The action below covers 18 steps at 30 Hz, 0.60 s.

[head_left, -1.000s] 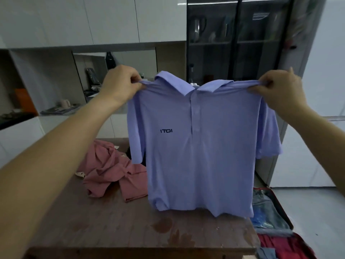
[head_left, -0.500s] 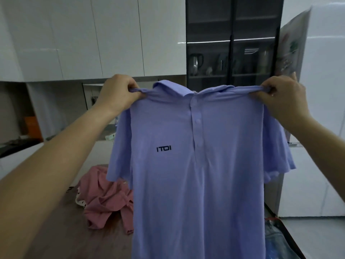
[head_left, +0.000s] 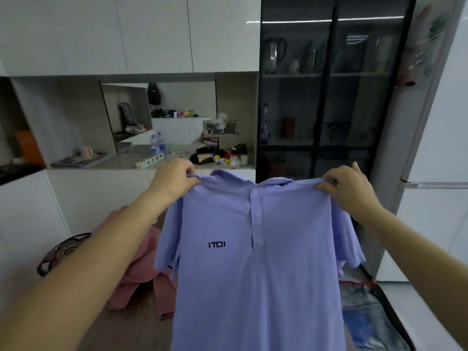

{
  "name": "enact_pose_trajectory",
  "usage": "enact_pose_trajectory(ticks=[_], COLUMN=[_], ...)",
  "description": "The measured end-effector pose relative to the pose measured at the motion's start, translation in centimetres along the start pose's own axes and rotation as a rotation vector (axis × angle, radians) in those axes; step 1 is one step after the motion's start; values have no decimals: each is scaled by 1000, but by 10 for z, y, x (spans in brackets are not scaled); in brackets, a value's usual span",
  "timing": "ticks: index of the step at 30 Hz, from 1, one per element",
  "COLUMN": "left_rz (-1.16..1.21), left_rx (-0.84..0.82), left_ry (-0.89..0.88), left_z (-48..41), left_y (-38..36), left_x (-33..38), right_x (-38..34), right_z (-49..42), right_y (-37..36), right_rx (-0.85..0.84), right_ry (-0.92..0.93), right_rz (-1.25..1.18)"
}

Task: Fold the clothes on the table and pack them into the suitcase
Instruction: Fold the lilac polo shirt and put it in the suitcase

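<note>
Both hands are up and both are busy: the left hand (head_left: 174, 177) has its fingers curled down tight over one shoulder of the lavender polo shirt (head_left: 253, 279), fabric bunched in the grip, knuckles to the camera; the right hand (head_left: 350, 184) mirrors it on the other shoulder, fingers hooked over the seam and pinching the cloth, one finger sticking up straighter behind; nothing else is in either hand. The shirt hangs in the air between them, stretched flat across the shoulders, front to the camera, collar up, buttoned placket down the middle, dark "ITOI" lettering on the chest, short sleeves drooping at each side; its hem runs off the bottom edge, so whether it touches the wooden table (head_left: 136, 330) cannot be told. On that table, behind the left forearm, a pink garment (head_left: 134, 282) lies crumpled and unfolded; low on the right the open suitcase (head_left: 395, 312) shows its dark rim, with blue jeans (head_left: 364, 317) lying inside. Beyond the shirt stand a dark glass-fronted cabinet (head_left: 316, 110) and a cluttered counter (head_left: 121, 162).
</note>
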State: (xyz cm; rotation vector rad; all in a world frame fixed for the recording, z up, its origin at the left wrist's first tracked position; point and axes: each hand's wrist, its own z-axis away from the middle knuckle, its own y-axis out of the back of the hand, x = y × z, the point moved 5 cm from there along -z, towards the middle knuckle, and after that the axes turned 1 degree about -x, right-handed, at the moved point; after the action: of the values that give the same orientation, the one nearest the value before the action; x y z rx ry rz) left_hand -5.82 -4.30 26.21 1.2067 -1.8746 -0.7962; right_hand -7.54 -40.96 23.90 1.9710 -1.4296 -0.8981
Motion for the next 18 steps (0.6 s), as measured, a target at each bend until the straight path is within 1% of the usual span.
enact_pose_trajectory(ticks=[6,9,12,16,18], left_rz=[-1,14,11,21,38], left_rx=[-91,-155,-188,-221,-265], left_ry=[132,191,240,334,354], left_z=[-13,-20,-25,-24,-19], left_y=[-105,-157,-206,-263,-291], left_x=[-46,-65,-80,-94,-99], right_x=[40,56,72,91,97], right_z=[-12,-18,-21,-16,-8], right_y=[-125,-185,-238,-304,-332], right_rx=[-189,-252,-304,-439,-495], right_ry=[-31,-56,-88,-136,-158], right_rz=[-30,-37,-43,-96,-131])
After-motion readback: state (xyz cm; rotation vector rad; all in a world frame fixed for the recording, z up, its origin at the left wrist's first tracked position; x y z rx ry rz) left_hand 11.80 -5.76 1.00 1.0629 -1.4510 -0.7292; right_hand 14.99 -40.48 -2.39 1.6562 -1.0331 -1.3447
